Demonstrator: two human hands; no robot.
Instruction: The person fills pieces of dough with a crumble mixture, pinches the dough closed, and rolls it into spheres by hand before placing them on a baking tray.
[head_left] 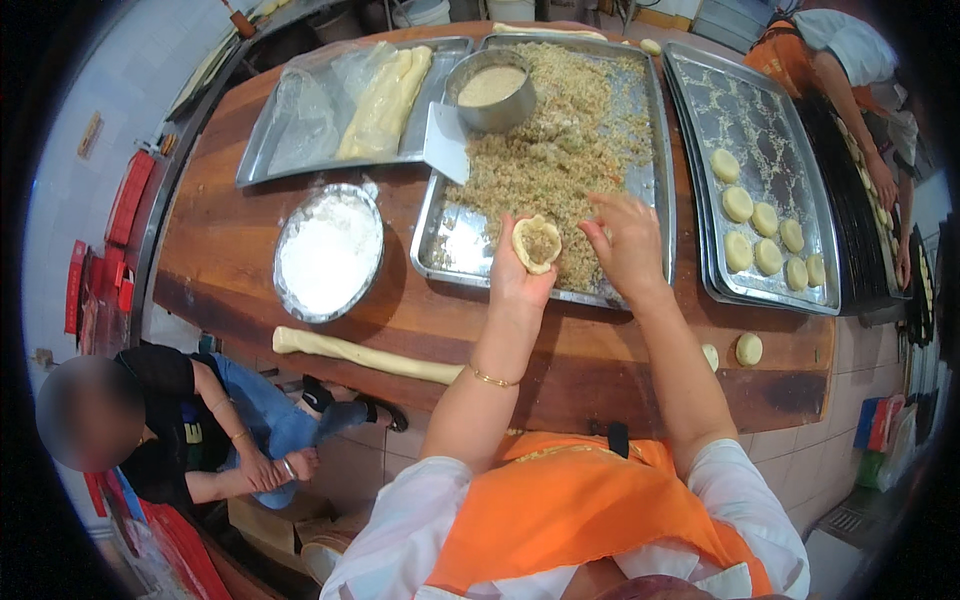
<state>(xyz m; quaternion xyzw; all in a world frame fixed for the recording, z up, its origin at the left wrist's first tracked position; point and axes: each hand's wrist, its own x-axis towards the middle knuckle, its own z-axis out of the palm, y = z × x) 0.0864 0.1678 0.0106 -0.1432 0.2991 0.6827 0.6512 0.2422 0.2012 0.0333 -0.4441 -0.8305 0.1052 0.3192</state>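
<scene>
In my left hand (518, 278) rests a cup of pale dough (537, 245) with crumbly filling showing inside its raised rim. My right hand (628, 240) is just to the right of it, apart from the dough, fingers spread and nothing seen in them. Both hands are over the near edge of a metal tray (440, 255) heaped with brownish crumbly filling (560, 130). A round metal tin (495, 95) of pale, fine-looking contents stands in that tray, a white flat scraper (446, 142) leaning by it.
Left of the filling is a bowl of white flour (330, 250). Behind it, a tray holds dough under plastic (385, 100). A dough rope (370, 357) lies along the near edge. Round dough cakes (738, 204) sit on the right tray (700, 90). A person sits at left (180, 420); another works at right (850, 60).
</scene>
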